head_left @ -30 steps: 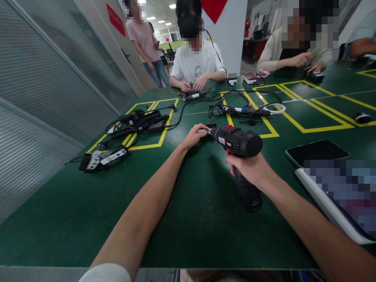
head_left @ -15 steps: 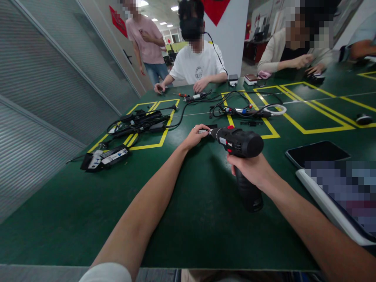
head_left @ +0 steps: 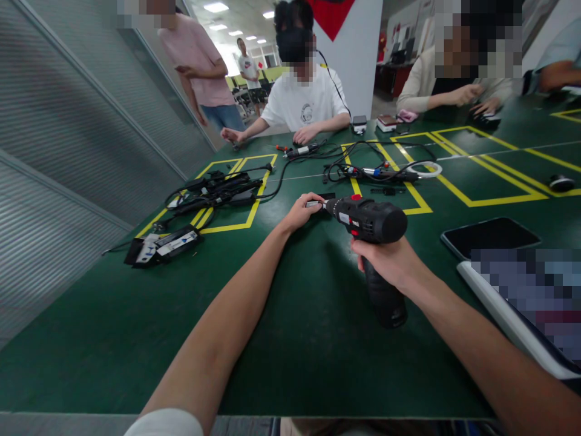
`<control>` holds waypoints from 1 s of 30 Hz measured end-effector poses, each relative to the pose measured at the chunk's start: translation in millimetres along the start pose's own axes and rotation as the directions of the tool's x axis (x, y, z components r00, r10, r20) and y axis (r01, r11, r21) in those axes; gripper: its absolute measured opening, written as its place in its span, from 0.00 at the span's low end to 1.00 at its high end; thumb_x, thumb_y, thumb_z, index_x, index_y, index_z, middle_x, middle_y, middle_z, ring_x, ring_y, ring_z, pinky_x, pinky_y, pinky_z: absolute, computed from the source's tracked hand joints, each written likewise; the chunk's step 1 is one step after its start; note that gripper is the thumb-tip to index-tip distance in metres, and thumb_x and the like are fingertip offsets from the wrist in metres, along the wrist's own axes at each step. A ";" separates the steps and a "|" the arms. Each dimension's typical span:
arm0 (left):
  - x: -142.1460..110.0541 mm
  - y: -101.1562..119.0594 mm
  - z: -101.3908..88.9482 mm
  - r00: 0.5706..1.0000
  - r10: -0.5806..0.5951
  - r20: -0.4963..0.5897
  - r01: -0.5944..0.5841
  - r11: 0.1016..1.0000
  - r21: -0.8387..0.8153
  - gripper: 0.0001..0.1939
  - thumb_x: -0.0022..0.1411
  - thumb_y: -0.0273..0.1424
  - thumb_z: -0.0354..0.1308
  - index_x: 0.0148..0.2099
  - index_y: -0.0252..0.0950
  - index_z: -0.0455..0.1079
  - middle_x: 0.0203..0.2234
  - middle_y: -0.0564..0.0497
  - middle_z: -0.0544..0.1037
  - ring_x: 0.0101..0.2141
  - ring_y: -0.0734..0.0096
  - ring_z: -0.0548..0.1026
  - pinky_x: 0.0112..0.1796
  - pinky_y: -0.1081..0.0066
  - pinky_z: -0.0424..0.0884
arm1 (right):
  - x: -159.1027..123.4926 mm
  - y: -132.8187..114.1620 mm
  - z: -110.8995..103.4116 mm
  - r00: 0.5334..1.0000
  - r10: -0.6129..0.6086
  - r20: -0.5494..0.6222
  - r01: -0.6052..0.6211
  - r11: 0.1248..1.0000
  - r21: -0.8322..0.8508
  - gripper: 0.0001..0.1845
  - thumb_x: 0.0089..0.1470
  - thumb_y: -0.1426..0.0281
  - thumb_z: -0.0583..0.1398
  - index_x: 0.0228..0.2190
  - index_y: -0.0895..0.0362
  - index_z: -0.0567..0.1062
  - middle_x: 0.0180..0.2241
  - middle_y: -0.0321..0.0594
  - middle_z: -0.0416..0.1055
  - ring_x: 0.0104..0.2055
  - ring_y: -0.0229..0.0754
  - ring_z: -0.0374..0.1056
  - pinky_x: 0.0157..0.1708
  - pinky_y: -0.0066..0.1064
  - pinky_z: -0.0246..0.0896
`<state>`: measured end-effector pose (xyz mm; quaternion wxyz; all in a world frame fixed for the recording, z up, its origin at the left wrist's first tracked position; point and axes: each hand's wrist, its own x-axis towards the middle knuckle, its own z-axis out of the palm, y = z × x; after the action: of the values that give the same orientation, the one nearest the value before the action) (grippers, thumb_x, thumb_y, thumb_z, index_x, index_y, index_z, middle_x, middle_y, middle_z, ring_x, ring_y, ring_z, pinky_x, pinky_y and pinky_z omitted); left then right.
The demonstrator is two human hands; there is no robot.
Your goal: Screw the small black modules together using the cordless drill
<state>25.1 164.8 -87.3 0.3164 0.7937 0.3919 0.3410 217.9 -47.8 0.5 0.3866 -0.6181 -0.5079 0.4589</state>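
Observation:
My right hand (head_left: pixel 389 261) is wrapped round the handle of a black cordless drill (head_left: pixel 372 223) with red marks, held just above the green table (head_left: pixel 113 327). The drill's nose points left. My left hand (head_left: pixel 300 211) is closed in a pinch round the silver bit (head_left: pixel 315 204) at the drill's chuck. A small black piece (head_left: pixel 327 197) lies on the table just behind the bit.
A dark phone (head_left: pixel 488 235) and a white-edged device lie at the right. Black adapters and cables (head_left: pixel 213 188) sit in a yellow-taped box at the left, flat black packs (head_left: pixel 161 245) nearer. More cables and a white ring (head_left: pixel 429 169) lie further back. Other people sit and stand at the far side.
My hands and the drill have stayed in place. The seated person opposite has reached a hand out to the left, and the standing person in pink has come closer.

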 end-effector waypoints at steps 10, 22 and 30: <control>1.9 -4.1 0.5 1.000 0.015 -0.002 -0.015 1.000 0.000 0.13 0.57 0.35 0.56 0.44 0.39 0.73 0.42 0.50 0.74 0.47 0.63 0.69 0.53 0.62 0.62 | 3.8 4.6 -0.6 1.000 -0.009 0.009 0.009 0.999 0.035 0.03 0.44 0.69 0.60 0.23 0.57 0.73 0.17 0.39 0.70 0.20 0.41 0.67 0.21 0.32 0.60; 1.4 -1.3 0.2 1.000 0.006 -0.009 -0.006 1.000 -0.018 0.13 0.56 0.34 0.56 0.44 0.37 0.73 0.42 0.49 0.74 0.47 0.62 0.69 0.53 0.61 0.61 | 3.1 5.5 0.0 1.000 -0.009 0.001 0.009 1.000 -0.003 0.06 0.45 0.68 0.60 0.21 0.56 0.74 0.17 0.41 0.70 0.20 0.42 0.67 0.21 0.33 0.60; 0.8 -2.0 0.8 1.000 -0.011 -0.007 0.011 1.000 -0.024 0.13 0.57 0.35 0.56 0.44 0.38 0.73 0.42 0.49 0.74 0.48 0.63 0.69 0.53 0.62 0.61 | 2.4 3.9 -0.9 0.999 -0.038 0.018 0.037 0.999 0.016 0.04 0.45 0.69 0.60 0.24 0.56 0.74 0.17 0.39 0.70 0.20 0.41 0.67 0.22 0.33 0.60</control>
<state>25.3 166.3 -89.0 0.3264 0.7866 0.3931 0.3466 220.0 -46.1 -3.4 0.3955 -0.6011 -0.5192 0.4612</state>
